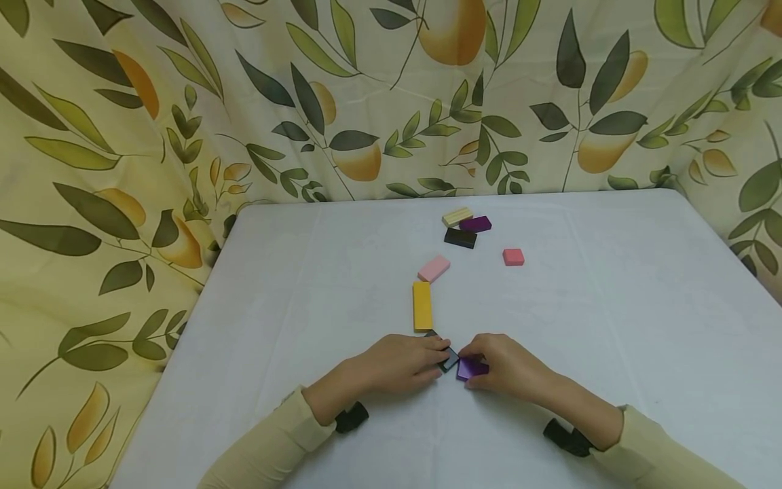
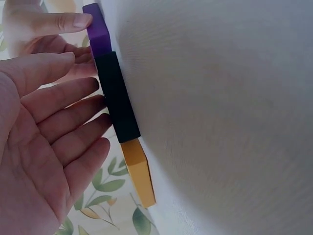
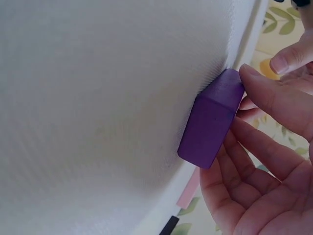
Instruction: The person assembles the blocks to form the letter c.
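Observation:
A purple block (image 1: 472, 369) lies on the white table, pinched between the thumb and fingers of the right hand (image 1: 510, 365). In the right wrist view the thumb is at one end of the purple block (image 3: 208, 125) and fingers are at its other end. The left hand (image 1: 400, 363) has its fingers extended, the tips on a dark block (image 1: 449, 358). In the left wrist view the dark block (image 2: 117, 98) stands end to end between the purple block (image 2: 99, 32) and a yellow block (image 2: 139, 171).
Beyond the yellow block (image 1: 422, 307) lies a pink block (image 1: 434, 269). Farther back are a cream block (image 1: 457, 216), a dark purple block (image 1: 476, 224) and a black block (image 1: 461, 238), with a red block (image 1: 513, 257) to their right. A patterned cloth (image 1: 415, 102) hangs behind.

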`<control>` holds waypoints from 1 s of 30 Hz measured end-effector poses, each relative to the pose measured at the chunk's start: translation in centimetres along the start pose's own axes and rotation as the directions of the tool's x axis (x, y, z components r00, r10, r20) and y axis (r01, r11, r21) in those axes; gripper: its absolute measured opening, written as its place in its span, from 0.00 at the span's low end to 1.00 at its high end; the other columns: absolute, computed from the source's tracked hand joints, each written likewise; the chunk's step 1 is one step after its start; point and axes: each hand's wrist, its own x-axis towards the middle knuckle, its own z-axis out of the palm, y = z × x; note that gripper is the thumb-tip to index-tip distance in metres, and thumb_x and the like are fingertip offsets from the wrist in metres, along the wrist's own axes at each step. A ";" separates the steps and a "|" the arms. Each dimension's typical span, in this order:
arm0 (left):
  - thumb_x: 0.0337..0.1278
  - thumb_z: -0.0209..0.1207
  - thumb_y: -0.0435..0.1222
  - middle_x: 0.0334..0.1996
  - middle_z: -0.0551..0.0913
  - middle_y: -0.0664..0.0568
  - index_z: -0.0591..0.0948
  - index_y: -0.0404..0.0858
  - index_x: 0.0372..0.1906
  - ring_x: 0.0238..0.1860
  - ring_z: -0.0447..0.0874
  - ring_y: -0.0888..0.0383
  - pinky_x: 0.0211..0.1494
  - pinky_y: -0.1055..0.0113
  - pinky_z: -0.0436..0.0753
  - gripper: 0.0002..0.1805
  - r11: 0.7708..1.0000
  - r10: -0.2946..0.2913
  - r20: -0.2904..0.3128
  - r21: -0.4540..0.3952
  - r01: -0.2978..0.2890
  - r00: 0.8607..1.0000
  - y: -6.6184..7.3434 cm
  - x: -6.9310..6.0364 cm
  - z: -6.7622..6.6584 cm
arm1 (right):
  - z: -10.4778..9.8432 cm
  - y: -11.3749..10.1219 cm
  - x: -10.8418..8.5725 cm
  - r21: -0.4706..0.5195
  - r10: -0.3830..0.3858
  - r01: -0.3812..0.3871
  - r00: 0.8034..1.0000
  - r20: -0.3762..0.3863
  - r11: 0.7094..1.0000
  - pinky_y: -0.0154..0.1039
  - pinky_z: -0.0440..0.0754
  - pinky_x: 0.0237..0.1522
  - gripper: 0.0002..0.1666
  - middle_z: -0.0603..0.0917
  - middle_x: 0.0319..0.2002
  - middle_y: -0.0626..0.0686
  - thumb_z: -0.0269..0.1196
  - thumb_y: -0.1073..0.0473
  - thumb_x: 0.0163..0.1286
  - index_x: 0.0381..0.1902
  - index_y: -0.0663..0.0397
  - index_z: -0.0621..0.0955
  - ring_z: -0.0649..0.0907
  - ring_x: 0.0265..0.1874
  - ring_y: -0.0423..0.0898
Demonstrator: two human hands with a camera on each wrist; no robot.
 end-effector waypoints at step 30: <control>0.66 0.48 0.45 0.65 0.64 0.56 0.71 0.42 0.63 0.65 0.57 0.65 0.61 0.68 0.64 0.23 0.985 -0.115 -0.042 -0.134 0.109 0.992 -2.1 0.8 -1.0 | -3.7 4.2 4.2 0.051 0.115 -0.108 0.981 -0.158 0.993 0.51 0.77 0.44 0.20 0.83 0.40 0.57 0.69 0.62 0.54 0.44 0.66 0.82 0.80 0.41 0.53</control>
